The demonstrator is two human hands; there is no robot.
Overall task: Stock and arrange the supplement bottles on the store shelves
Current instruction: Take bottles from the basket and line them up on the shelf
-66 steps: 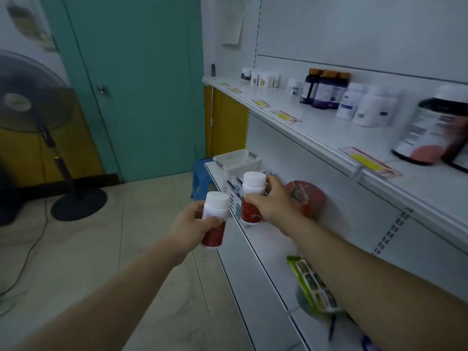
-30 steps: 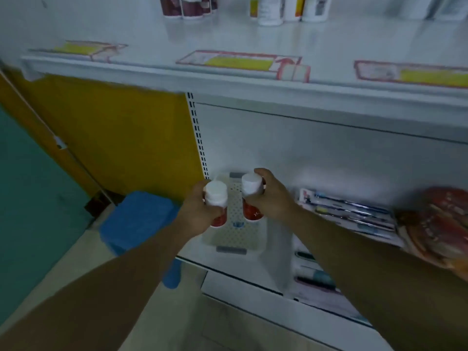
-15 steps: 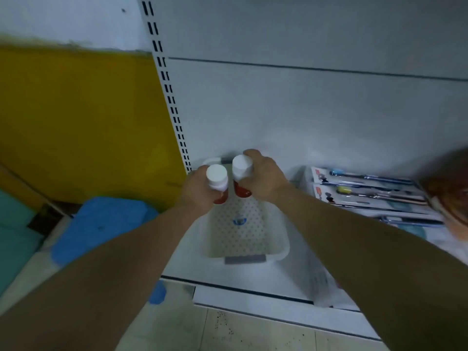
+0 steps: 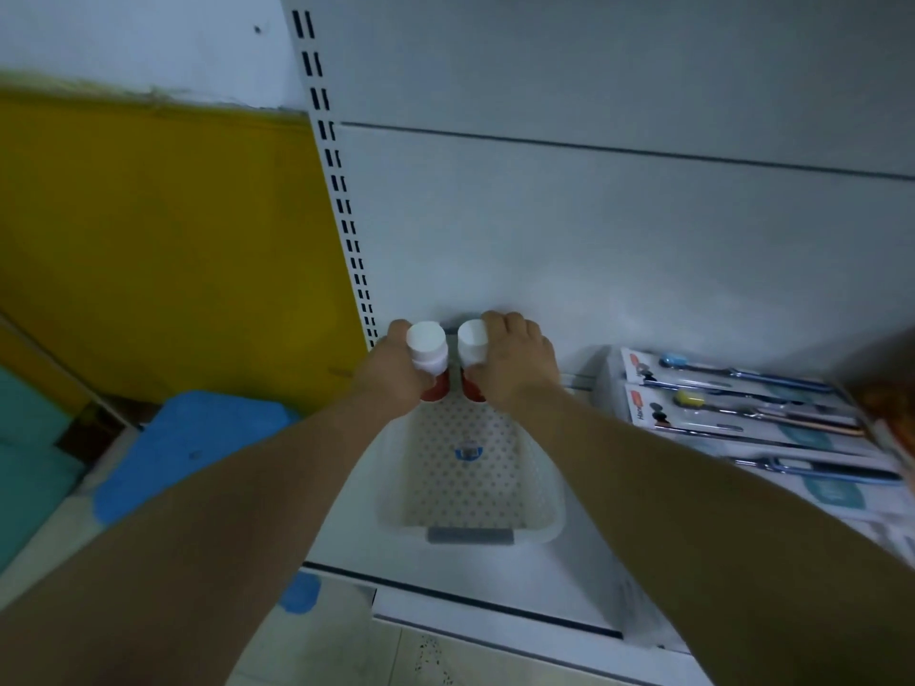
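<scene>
Our left hand (image 4: 391, 376) and our right hand (image 4: 515, 368) each hold one supplement bottle at the far end of the white perforated basket (image 4: 544, 507). This basket stands on the lower shelf (image 4: 346, 542), close to the grey back panel (image 4: 594, 215).

The grip of the left hand is closed round the left bottle (image 4: 427, 346). The fingers wrap its body from the left side, so that we see the white cap above them and a strip of red label below. The grip of the right hand is closed in the same way round the right bottle (image 4: 472, 344), with the fingers curled over its far side.

Both bottles are upright, side by side, with only a narrow gap between them. Their lower ends are within the basket rim, but perhaps they do not touch the basket floor, because our hands cover that part.

To the right of the basket, flat toothbrush packs (image 4: 733, 393) lie on the same shelf. To the left, past the slotted upright (image 4: 341, 190), there is a yellow wall (image 4: 173, 240), and below it a blue stool (image 4: 198, 438) on the floor
</scene>
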